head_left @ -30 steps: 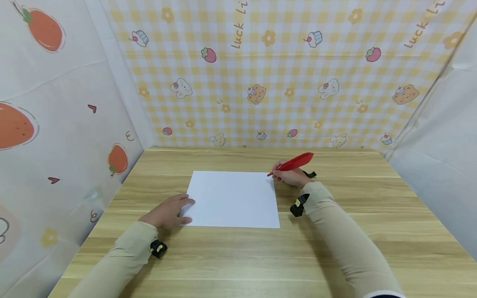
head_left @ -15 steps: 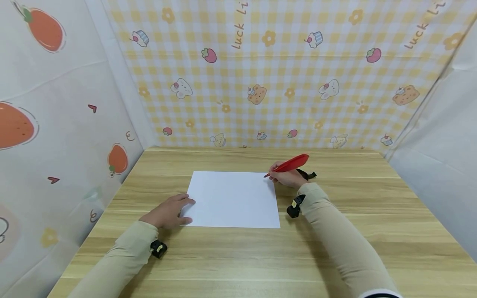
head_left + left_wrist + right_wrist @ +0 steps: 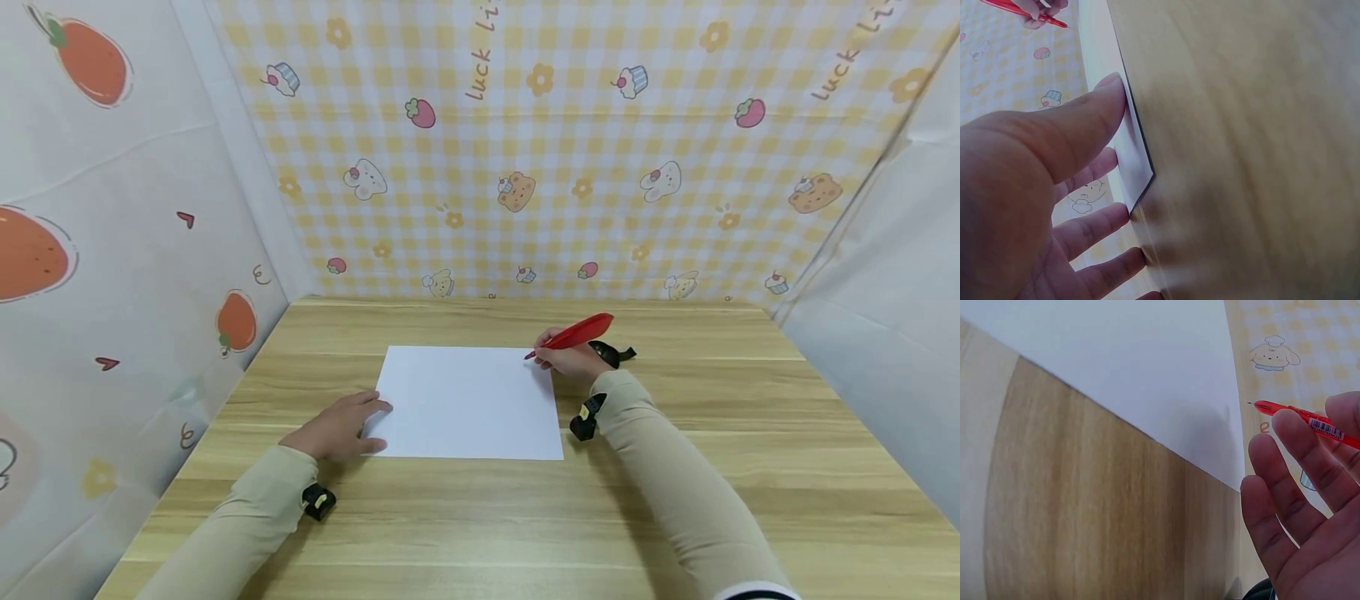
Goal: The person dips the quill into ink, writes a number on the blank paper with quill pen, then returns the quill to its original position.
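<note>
A blank white sheet of paper (image 3: 465, 404) lies flat on the wooden table. My left hand (image 3: 341, 427) rests at its left edge, fingers spread; in the left wrist view the thumb (image 3: 1094, 115) presses on the paper near a corner. Over the far right corner, my right hand (image 3: 572, 362) pinches a red feather pen (image 3: 581, 333) between thumb and fingers. Its bare tip points left, close over the sheet. The right wrist view shows a barcode label on the red barrel (image 3: 1310, 420), with the other fingers loosely bent below it.
Behind the right wrist a black rounded object with a strap (image 3: 611, 354) lies on the table (image 3: 450, 533), partly hidden by the hand. A checked yellow cloth (image 3: 480, 150) hangs along the back edge, with a white printed cloth (image 3: 150, 167) on the left.
The right hand has moved slightly left and nearer with the pen, its tip now farther in over the sheet. More of the black object shows. The left hand and paper stay put.
</note>
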A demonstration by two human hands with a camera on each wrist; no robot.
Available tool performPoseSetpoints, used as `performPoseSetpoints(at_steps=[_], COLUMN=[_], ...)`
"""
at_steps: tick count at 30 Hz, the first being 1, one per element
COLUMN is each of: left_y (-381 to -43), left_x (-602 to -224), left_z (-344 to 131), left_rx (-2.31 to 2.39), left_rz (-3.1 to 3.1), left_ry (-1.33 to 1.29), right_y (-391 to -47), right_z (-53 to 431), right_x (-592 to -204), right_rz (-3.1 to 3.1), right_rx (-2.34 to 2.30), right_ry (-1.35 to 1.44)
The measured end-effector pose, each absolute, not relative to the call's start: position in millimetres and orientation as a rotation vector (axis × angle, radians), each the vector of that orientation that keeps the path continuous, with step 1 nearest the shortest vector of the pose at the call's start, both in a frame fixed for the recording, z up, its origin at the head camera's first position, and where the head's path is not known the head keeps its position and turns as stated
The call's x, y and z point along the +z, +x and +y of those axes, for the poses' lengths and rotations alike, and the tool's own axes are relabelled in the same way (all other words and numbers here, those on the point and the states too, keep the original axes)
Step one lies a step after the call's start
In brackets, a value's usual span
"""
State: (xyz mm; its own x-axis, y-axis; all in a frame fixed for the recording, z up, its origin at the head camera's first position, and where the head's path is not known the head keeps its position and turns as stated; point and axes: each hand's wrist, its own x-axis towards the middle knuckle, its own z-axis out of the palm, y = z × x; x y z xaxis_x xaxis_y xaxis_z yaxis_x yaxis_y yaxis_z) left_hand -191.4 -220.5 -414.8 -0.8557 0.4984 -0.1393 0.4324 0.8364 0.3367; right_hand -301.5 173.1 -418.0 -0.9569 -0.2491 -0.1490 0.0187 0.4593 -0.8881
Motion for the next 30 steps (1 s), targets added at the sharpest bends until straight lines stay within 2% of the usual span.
performPoseSetpoints(at_steps=[30], left_y=[-191], left_x=[-415], left_z=[-219], left_rx=[0.403], left_rz=[2.797], left_ry=[0.701], right_y=[-302], right_z=[151], right_x=[-421], right_rz=[2.403], right_rx=[-1.512], right_ry=[-0.095])
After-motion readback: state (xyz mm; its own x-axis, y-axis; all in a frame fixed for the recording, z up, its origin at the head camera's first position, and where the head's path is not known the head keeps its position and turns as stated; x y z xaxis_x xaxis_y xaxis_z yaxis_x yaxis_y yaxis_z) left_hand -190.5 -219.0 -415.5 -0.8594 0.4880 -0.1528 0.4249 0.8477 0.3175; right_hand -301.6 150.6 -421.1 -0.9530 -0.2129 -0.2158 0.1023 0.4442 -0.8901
